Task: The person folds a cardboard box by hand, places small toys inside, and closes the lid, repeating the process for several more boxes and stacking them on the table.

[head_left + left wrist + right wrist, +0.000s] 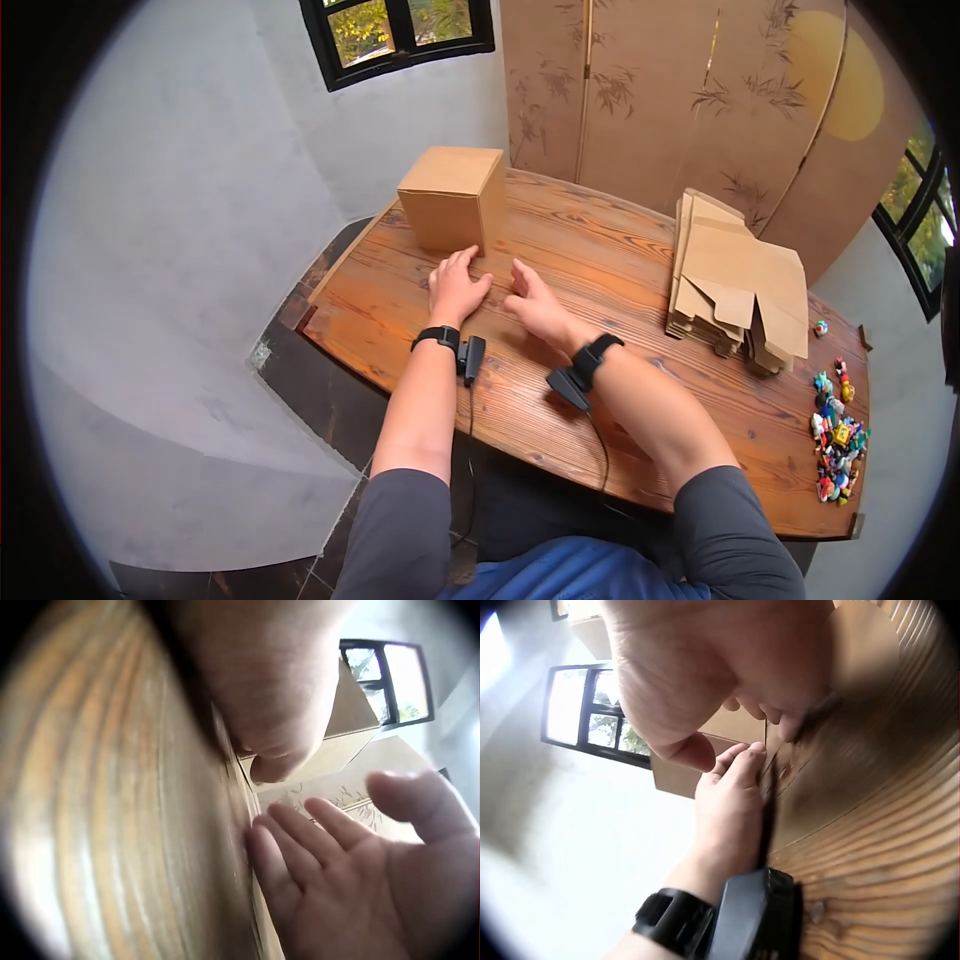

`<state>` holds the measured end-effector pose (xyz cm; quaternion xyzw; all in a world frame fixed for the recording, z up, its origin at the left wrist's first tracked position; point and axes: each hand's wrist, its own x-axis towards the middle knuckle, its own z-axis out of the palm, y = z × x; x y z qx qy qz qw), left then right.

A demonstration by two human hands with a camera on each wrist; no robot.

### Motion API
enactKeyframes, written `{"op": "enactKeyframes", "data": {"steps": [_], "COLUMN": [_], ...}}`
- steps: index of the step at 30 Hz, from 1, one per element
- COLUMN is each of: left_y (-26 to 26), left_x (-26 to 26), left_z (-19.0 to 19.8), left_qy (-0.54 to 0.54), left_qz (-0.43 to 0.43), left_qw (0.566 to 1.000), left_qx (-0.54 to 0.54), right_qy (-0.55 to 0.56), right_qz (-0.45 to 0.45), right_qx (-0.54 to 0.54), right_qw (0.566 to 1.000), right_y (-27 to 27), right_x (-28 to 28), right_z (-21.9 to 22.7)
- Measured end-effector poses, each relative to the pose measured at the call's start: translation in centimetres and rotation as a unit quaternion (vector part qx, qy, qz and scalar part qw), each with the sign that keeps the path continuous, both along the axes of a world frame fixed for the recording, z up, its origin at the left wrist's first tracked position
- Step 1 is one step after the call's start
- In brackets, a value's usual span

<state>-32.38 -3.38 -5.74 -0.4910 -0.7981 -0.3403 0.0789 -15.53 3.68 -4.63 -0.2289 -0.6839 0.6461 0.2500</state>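
Note:
A closed brown cardboard box (445,215) stands upright near the far left corner of the wooden table. My left hand (459,288) is just in front of it, fingertips right at the box's lower front edge, with nothing in its grasp. To its right, my right hand (543,310) is held low over the table, fingers loosely bent and palm turned inward, holding nothing. In the left wrist view the right hand (337,892) shows a bare palm with extended fingers. Each wrist wears a black strap with a small camera.
Flattened cardboard boxes (735,275) lie stacked at the table's far right. Several small colourful toy figures (838,440) are heaped along the right edge, with a small ball-like toy (821,327) above them. A folding screen (660,100) stands behind the wooden table (590,240).

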Motion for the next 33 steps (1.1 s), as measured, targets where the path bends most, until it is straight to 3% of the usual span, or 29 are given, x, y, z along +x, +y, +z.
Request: {"op": "enactKeyframes", "data": {"steps": [2, 5, 8, 10, 12, 14, 16, 17, 18, 19, 20, 22, 23, 24, 27, 28, 29, 30, 32, 33], "left_y": [0.1, 0.2, 0.5, 0.9, 1.3, 2.0, 2.4, 3.6, 5.3, 6.6, 6.8, 8.3, 9.6, 9.9, 10.0, 10.3, 9.8, 8.9, 9.0, 9.1], "left_x": [-0.1, 0.3, 0.8, 0.8, 0.4, -0.4, 0.7, 0.9, 1.2, 1.7, 5.1, 11.4, 13.1, 18.1, 26.9, 28.8, 31.1, 31.7, 32.0, 31.8], "left_z": [0.3, 0.9, 1.7, 1.9, 1.8, 2.0, 3.7, 3.4, 2.7, 2.7, 4.3, 4.7, 3.3, 3.7, 2.5, 0.8, -0.3, -1.0, -2.4, -3.0], "left_qy": [-0.017, -0.017, -0.031, -0.031, -0.051, -0.117, -0.266, -0.262, -0.346, -0.413, -0.435, -0.435, -0.467, -0.517, -0.626, -0.628, -0.567, -0.380, -0.352, -0.352], "left_qz": [0.000, 0.005, 0.039, 0.050, 0.058, 0.114, 0.194, 0.187, 0.172, 0.143, 0.070, 0.022, -0.059, -0.071, -0.153, -0.175, -0.185, -0.194, -0.304, -0.304], "left_qw": [0.999, 0.992, 0.979, 0.974, 0.971, 0.965, 0.943, 0.946, 0.905, 0.816, 0.814, 0.828, 0.821, 0.781, 0.740, 0.736, 0.777, 0.897, 0.875, 0.876], "left_qx": [-0.031, -0.122, -0.195, -0.218, -0.227, -0.206, -0.042, -0.041, 0.176, 0.379, 0.379, 0.354, 0.322, 0.343, 0.190, 0.182, 0.200, 0.116, 0.136, 0.131], "right_qy": [0.003, 0.052, 0.097, 0.132, 0.169, 0.086, 0.079, 0.081, 0.132, 0.184, 0.190, 0.213, 0.192, 0.190, 0.219, 0.201, 0.183, 0.181, 0.039, 0.056], "right_qz": [0.050, 0.033, -0.044, -0.144, -0.290, -0.459, -0.545, -0.551, -0.559, -0.567, -0.577, -0.541, -0.534, -0.523, -0.472, -0.479, -0.485, -0.487, -0.496, -0.494], "right_qx": [-0.037, -0.065, -0.057, 0.066, 0.185, 0.333, 0.326, 0.326, 0.291, 0.253, 0.247, 0.175, 0.169, 0.167, 0.131, 0.173, 0.213, 0.211, 0.260, 0.249], "right_qw": [0.998, 0.996, 0.993, 0.979, 0.924, 0.819, 0.768, 0.764, 0.765, 0.762, 0.755, 0.795, 0.806, 0.814, 0.844, 0.837, 0.828, 0.828, 0.827, 0.831], "right_y": [-0.8, -2.0, -1.5, 0.2, 1.6, 3.9, 4.9, 5.8, 6.9, 7.7, 8.0, 8.7, 8.7, 8.6, 7.3, 7.3, 7.3, 7.2, 6.3, 6.3], "right_x": [4.4, 13.0, 22.1, 28.1, 33.5, 39.5, 43.4, 44.4, 45.1, 45.7, 46.0, 45.5, 45.4, 44.9, 44.0, 43.9, 43.8, 43.9, 44.0, 43.7], "right_z": [1.7, 4.3, 5.5, 4.7, 4.8, 3.5, 2.5, 1.4, 0.2, -0.8, -1.4, -2.1, -2.7, -3.2, -2.1, -2.2, -2.1, -2.1, -1.5, -1.5]}}
